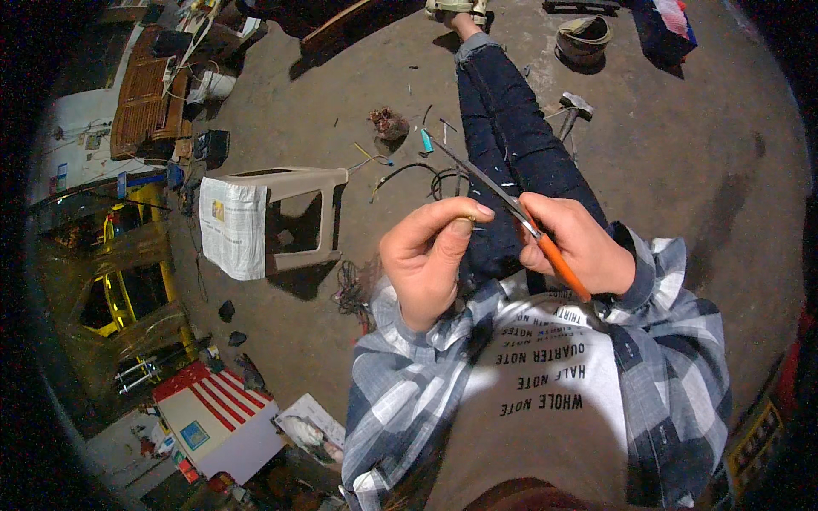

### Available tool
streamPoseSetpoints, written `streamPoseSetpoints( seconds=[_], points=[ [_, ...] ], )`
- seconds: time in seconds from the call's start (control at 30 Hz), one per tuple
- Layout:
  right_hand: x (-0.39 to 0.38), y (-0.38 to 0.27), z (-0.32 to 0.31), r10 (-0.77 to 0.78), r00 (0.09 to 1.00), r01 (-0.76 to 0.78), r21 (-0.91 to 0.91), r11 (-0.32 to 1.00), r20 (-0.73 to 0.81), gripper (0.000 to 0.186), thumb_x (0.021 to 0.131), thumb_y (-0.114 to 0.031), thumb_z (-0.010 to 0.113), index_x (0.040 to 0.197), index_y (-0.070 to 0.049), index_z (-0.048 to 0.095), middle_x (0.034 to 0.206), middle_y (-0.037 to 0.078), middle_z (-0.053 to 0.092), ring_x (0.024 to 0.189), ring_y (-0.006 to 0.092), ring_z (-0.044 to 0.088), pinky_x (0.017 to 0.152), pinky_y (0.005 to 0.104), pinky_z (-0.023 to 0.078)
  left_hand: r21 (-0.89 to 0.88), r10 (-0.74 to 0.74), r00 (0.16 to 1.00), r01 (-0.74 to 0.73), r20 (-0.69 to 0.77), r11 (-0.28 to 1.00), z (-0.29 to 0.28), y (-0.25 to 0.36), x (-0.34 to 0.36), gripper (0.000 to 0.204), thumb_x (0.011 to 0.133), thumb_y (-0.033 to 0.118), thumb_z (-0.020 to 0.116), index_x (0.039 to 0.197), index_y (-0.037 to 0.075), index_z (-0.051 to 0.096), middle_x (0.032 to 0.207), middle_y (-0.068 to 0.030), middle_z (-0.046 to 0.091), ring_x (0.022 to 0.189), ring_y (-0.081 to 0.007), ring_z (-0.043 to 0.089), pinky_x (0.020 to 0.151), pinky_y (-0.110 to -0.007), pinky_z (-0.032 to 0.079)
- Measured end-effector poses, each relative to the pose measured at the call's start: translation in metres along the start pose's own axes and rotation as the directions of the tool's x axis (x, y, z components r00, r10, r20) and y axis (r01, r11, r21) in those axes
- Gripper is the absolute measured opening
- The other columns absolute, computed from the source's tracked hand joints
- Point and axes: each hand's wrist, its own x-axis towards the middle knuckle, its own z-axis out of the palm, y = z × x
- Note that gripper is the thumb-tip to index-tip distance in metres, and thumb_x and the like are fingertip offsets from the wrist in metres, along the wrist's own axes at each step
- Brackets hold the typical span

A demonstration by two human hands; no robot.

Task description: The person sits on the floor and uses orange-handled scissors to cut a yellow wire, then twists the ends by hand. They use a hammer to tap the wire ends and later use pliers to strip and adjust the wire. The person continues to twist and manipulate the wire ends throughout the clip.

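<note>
My left hand (430, 255) is closed in a pinch, thumb against forefinger. A tiny yellowish, brass-like piece (469, 220) shows between those fingertips; its kind is too small to make out. Wrapped round a long-bladed tool with an orange handle (562, 268), my right hand (584, 243) sits just to the right. The narrow dark blade (477, 172) slants up and to the left, past the left fingertips and apart from them. My fingers hide part of the tool, so I cannot tell whether it is a knife or scissors. Both hands are above my lap.
On the floor ahead lie black cable pieces (434, 180), a turquoise item (427, 141) and a copper-coloured wire bundle (388, 124). A hammer (576, 107) lies beyond the outstretched jeans leg (511, 111), near a bucket (583, 44). A beige stool (336, 209) carrying newspaper (234, 226) stands left.
</note>
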Motion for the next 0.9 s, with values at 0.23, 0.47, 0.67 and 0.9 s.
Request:
streamPoseSetpoints(
  seconds=[0.23, 0.47, 0.67, 0.9],
  points=[
    [0.0, -0.001, 0.0022, -0.022, 1.0, 0.022, 0.027, 0.999, -0.016, 0.025, 0.077, -0.015, 0.067, 0.084, 0.001, 0.049, 0.063, 0.013, 0.048, 0.055, 0.0223, 0.05, 0.053, 0.0335, 0.041, -0.046, -0.021, 1.0, 0.02, -0.004, 0.999, 0.0032, 0.0002, 0.0008, 0.013, 0.088, 0.005, 0.056, 0.092, -0.005, 0.064, 0.089, -0.0092, 0.066, 0.083, -0.0134, 0.06, 0.076, -0.024, 0.045],
    [-0.0016, -0.0023, 0.0015, 0.017, 1.0, -0.018, 0.018, 1.0, 0.017, 0.027, 0.076, -0.017, 0.068, 0.084, 0.001, 0.049, 0.063, 0.013, 0.048, 0.056, 0.0214, 0.051, 0.053, 0.0334, 0.041, -0.077, -0.063, 0.998, 0.063, -0.009, 0.995, 0.0038, 0.0031, 0.0004, 0.014, 0.088, 0.005, 0.055, 0.093, -0.006, 0.063, 0.091, -0.0102, 0.065, 0.085, -0.0142, 0.06, 0.078, -0.025, 0.046],
    [-0.0014, -0.0049, 0.0, 0.005, 1.0, -0.005, -0.003, 1.0, 0.021, 0.032, 0.076, -0.021, 0.071, 0.085, 0.001, 0.049, 0.064, 0.013, 0.049, 0.056, 0.0259, 0.051, 0.053, 0.0341, 0.041, -0.105, -0.066, 0.998, 0.064, -0.014, 0.992, 0.0071, 0.0032, 0.001, 0.014, 0.087, 0.004, 0.056, 0.094, -0.006, 0.063, 0.091, -0.0109, 0.065, 0.086, -0.015, 0.061, 0.08, -0.026, 0.046],
    [-0.002, -0.0062, 0.0, 0.026, 0.999, -0.026, -0.012, 1.0, 0.023, 0.033, 0.075, -0.022, 0.071, 0.085, 0.001, 0.049, 0.066, 0.014, 0.051, 0.058, 0.029, 0.054, 0.054, 0.0349, 0.042, -0.043, -0.057, 0.998, 0.057, 0.016, 0.997, 0.0056, 0.0062, 0.0022, 0.014, 0.086, 0.004, 0.056, 0.093, -0.006, 0.063, 0.09, -0.011, 0.066, 0.086, -0.0158, 0.061, 0.08, -0.027, 0.046]
  ],
)
